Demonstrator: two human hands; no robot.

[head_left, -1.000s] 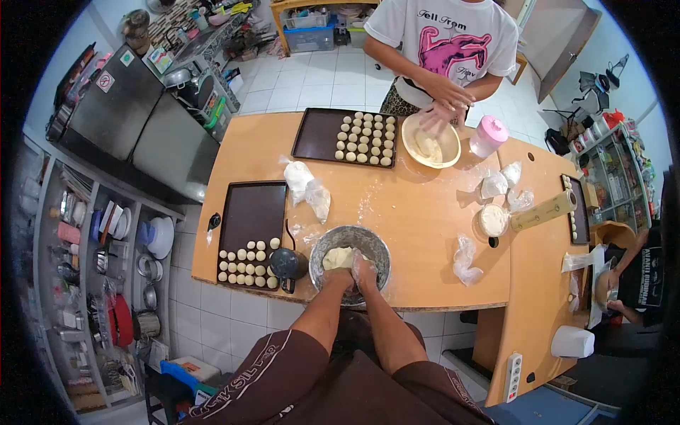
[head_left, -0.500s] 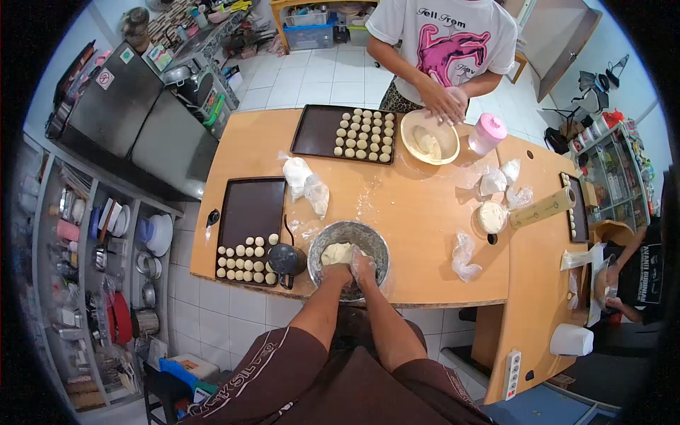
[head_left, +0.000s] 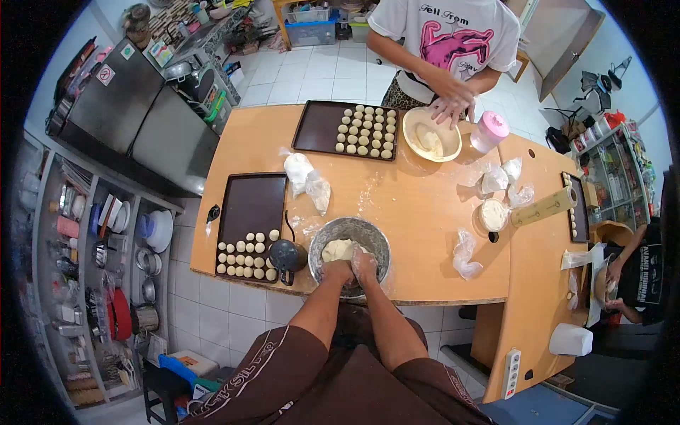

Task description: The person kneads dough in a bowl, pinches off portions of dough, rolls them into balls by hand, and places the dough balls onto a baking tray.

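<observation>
Barely any change: left hand [head_left: 338, 269] and right hand [head_left: 364, 263] are still down in the metal bowl [head_left: 361, 228], still on the pale dough [head_left: 336, 249]. Dough sits low in the bowl, on the side toward the body, still one lump; so it looks like working the mass, no portioning seen.

Left hand: back of hand up, against the near side of the dough; fingers mostly hidden, can't tell how far open or whether they grip. Right hand: floury, beside the left, fingers bent down at the dough's right edge; the tips are out of sight, so can't tell if closed on it or just pressing.

Near tray [head_left: 255, 198] has rows of dough balls at its near end, no additions seen. Dark pot [head_left: 287, 256] stands between tray and bowl, flour bags [head_left: 308, 183] lie beyond, all on the wooden table [head_left: 418, 234].

Across the table, a co-worker's hands [head_left: 453, 99] have moved a bit, fingers now more spread, above the cream bowl [head_left: 416, 122] with dough inside. Far tray [head_left: 314, 131] beside it shows no clear change.
</observation>
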